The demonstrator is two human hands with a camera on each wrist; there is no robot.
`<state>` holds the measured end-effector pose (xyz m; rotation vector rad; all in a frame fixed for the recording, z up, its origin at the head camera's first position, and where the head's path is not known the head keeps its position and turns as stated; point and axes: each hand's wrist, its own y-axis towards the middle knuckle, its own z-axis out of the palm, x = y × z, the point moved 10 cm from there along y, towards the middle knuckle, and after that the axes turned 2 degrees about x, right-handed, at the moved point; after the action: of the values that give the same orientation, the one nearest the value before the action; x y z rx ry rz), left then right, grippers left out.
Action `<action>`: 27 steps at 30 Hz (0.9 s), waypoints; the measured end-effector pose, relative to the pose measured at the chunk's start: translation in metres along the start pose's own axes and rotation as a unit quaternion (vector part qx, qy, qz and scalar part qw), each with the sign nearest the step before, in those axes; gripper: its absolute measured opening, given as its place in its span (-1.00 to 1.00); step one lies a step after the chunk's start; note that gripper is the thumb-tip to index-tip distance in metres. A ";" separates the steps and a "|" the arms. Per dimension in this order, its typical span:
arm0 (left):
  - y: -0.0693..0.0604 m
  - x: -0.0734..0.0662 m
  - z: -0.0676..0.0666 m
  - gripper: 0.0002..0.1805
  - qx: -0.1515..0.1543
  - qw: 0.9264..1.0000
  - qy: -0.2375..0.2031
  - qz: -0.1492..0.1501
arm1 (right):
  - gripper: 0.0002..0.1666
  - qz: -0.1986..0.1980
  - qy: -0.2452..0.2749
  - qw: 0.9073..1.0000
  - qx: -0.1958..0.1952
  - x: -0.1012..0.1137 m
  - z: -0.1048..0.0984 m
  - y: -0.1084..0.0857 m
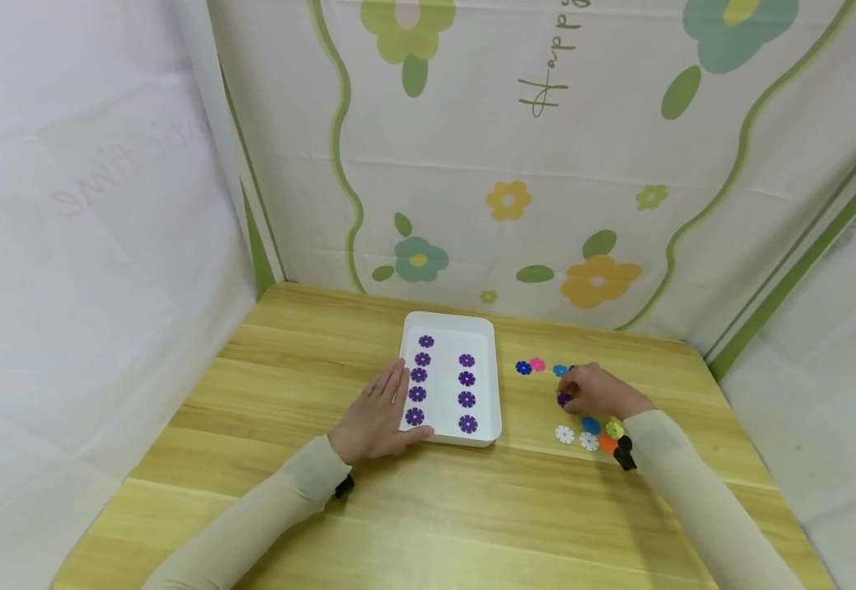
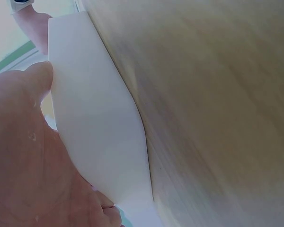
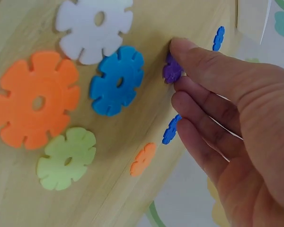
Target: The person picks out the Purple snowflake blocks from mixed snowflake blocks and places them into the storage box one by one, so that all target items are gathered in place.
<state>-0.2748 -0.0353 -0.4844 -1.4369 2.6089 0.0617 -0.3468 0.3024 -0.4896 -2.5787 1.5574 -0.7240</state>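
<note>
A white tray (image 1: 443, 385) holds two columns of purple flower-shaped discs, several on its left side (image 1: 417, 393) and several on its right (image 1: 467, 399). My left hand (image 1: 378, 418) lies along the tray's near left corner, fingers straight on the left rim and thumb over the front rim. To the right of the tray, my right hand (image 1: 596, 392) pinches a purple notched disc (image 3: 172, 71) between thumb and fingertips, low over the table. White (image 1: 564, 434), blue (image 3: 117, 81), orange (image 3: 37, 100) and yellow-green (image 3: 67, 159) discs lie around that hand.
Dark blue (image 1: 523, 368) and pink (image 1: 537, 364) discs lie between the tray and the right hand. The wood-grain table (image 1: 266, 377) meets a flower-printed curtain (image 1: 457, 147) behind, with white cloth on both sides.
</note>
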 end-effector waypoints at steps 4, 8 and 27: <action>0.001 0.000 0.001 0.18 0.003 1.000 0.003 0.000 | -0.81 0.004 0.011 1.000 0.001 -0.003 -0.002 0.001; 0.000 0.000 0.000 0.17 0.007 1.000 0.004 -0.002 | -0.90 0.001 0.016 1.000 -0.001 -0.003 -0.005 0.003; 0.001 -0.002 -0.002 0.17 -0.005 1.000 0.015 0.004 | -0.82 0.008 0.003 1.000 0.020 0.005 -0.031 0.011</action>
<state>-0.2745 -0.0335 -0.4824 -1.4405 2.6420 0.0556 -0.3668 0.2993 -0.4635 -2.5355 1.5460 -0.7551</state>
